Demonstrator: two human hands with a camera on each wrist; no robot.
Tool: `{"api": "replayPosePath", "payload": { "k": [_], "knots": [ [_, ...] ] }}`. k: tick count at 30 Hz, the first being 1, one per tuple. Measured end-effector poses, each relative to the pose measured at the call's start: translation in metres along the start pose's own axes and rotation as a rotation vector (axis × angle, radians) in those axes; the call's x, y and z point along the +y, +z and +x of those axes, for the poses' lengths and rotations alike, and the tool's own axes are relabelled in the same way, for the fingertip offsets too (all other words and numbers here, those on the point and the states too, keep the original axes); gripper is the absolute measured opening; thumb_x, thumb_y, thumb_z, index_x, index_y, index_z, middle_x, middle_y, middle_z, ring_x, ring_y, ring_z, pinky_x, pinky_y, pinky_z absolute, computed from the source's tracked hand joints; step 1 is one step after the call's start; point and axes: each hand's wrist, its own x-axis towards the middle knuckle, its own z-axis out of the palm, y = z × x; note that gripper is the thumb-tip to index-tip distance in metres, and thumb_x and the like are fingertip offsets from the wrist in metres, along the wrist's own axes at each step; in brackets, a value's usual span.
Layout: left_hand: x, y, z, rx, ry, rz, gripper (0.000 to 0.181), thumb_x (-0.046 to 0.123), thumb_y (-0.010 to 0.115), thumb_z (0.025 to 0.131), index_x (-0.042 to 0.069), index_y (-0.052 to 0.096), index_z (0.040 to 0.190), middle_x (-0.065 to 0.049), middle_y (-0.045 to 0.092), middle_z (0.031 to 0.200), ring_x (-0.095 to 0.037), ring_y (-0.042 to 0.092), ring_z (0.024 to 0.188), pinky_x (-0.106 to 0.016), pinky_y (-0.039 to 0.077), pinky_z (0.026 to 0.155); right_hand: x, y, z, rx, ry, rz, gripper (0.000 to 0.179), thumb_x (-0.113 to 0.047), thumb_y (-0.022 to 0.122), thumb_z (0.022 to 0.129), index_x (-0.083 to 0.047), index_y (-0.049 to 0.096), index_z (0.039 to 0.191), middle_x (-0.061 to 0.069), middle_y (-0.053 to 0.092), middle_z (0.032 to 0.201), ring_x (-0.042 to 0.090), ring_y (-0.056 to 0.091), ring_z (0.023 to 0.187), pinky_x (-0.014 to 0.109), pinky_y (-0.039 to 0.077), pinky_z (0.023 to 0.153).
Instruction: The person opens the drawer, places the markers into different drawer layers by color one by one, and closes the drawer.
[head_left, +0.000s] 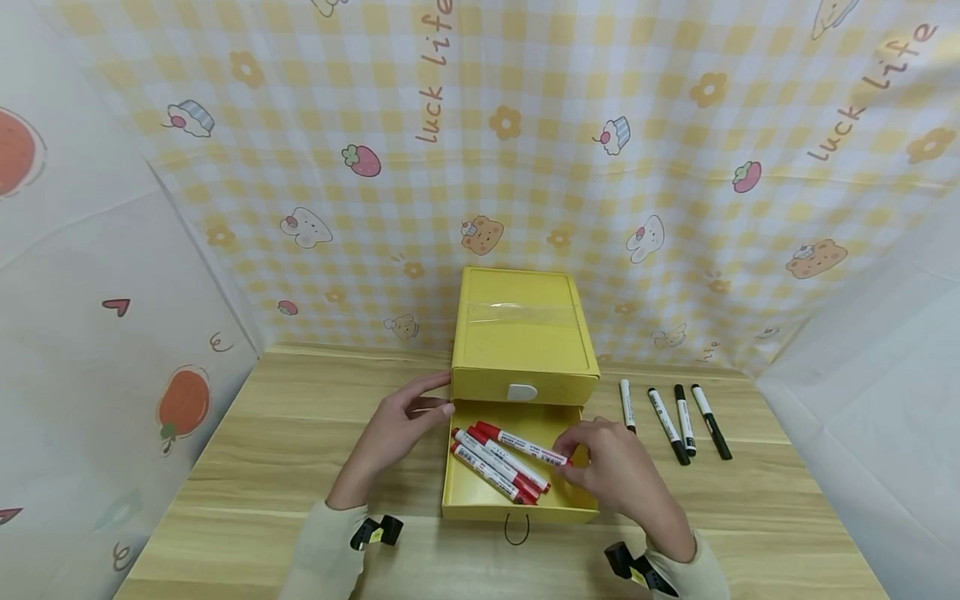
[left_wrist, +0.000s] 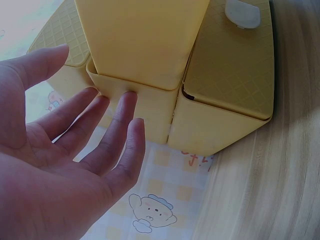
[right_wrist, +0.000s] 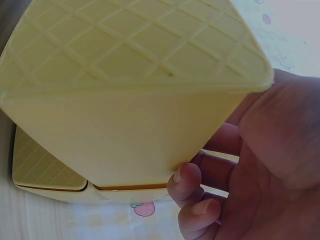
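A yellow drawer cabinet point(head_left: 525, 325) stands against the back cloth, its middle drawer point(head_left: 480, 511) pulled out. Several white markers with red caps point(head_left: 487, 473) lie slanted in that drawer. My right hand point(head_left: 611, 462) reaches over the drawer's right side and pinches the right end of a red marker point(head_left: 525, 446). In the right wrist view the drawer hides that marker and the fingertips on it. My left hand point(head_left: 397, 429) is at the cabinet's left side, fingers loosely extended. In the left wrist view its fingers point(left_wrist: 122, 125) lie against or very near the yellow side wall.
Several black-and-white markers point(head_left: 684, 421) lie on the wooden table point(head_left: 300, 433) right of the cabinet. A patterned yellow-check cloth point(head_left: 525, 183) hangs behind. A thin dark loop point(head_left: 517, 542) sits at the drawer's front edge. The closed top drawer has a white handle point(head_left: 522, 392).
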Motion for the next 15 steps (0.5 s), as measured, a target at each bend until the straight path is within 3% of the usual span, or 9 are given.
{"api": "replayPosePath", "payload": {
  "k": [15],
  "knots": [
    [0.0013,0.0001,-0.0003,0.004,0.003,0.01,0.055,0.023,0.078,0.106,0.01,0.062,0.157,-0.011,0.056,0.163,-0.035,0.069,0.131,-0.049,0.059,0.104,0.0001,-0.0007,0.0001,-0.009,-0.008,0.004,0.02,-0.008,0.097,0.081,-0.019,0.083,0.09,-0.018,0.074,0.087,0.014,0.064,0.077,0.026,0.048,0.066]
  ]
}}
